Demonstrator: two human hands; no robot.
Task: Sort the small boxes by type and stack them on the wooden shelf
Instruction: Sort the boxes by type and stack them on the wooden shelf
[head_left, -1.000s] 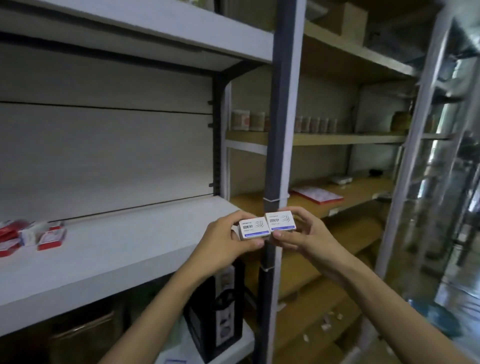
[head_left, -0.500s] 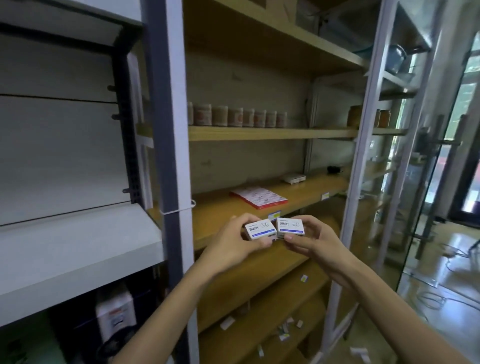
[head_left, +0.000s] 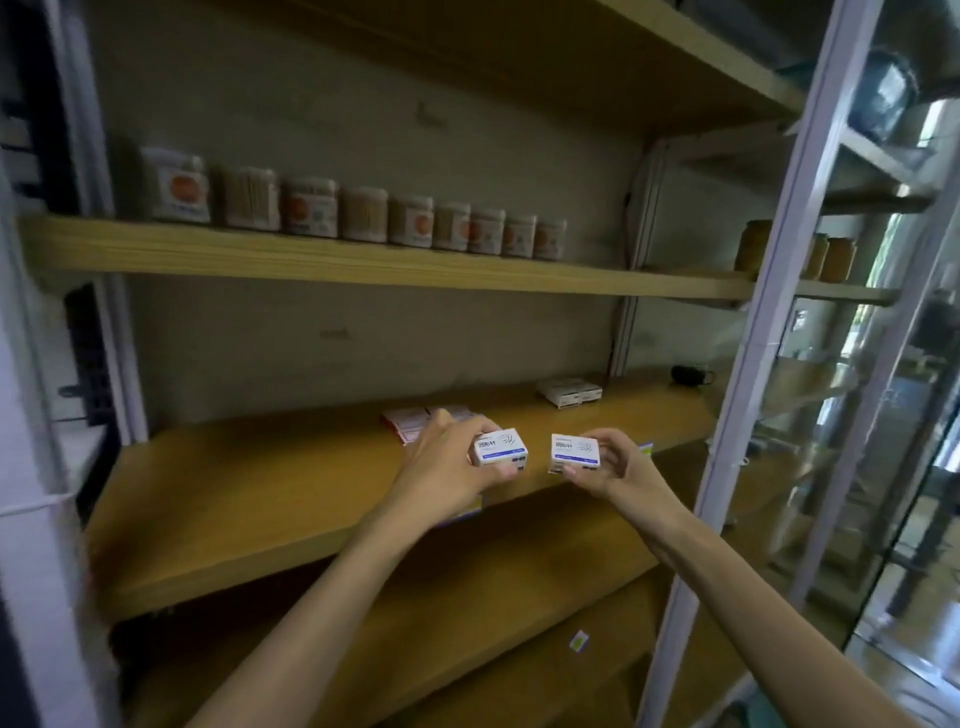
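View: I now face the wooden shelf (head_left: 291, 483) directly — one second ago the white shelf filled the left side, now it is gone from sight.
Boxes: half a second ago they were edge to edge; now there is a gap between left box (head_left: 500, 448) and right box (head_left: 575, 452).
Left hand (head_left: 451, 467): fingers curled round the left box, over the front part of the shelf board.
Right hand (head_left: 608, 465): pinches the right box between thumb and fingertips, just above the shelf edge.
Already on shelf: red pack (head_left: 410, 420) behind the left hand, partly hidden; white pack (head_left: 569, 392) further back to the right.
Meaning: both boxes look like the same type, so I judge they go in one stack — placing is not yet done.
Risk: the bare middle area seems the free place for them.
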